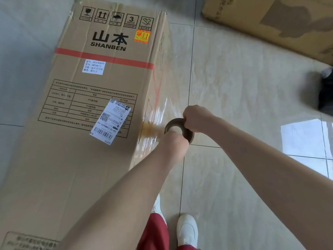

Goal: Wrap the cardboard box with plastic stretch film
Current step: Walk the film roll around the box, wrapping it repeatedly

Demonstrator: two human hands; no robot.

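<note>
A tall cardboard box [86, 109] printed SHANBEN, with a red band and white labels, fills the left of the view. Clear stretch film [158, 112] lies shiny over its right side face. The film roll [187, 135] is seen end-on as a brown cardboard ring just right of the box's edge. My left hand [173, 147] grips the near side of the ring. My right hand [195, 118] grips its far side. The rest of the roll below the ring is hidden by my hands.
Glossy beige floor tiles [243, 91] spread to the right. Another cardboard box [270, 20] lies at the top right. A dark object [326, 91] sits at the right edge. My feet in white shoes [187, 230] stand close to the box's right side.
</note>
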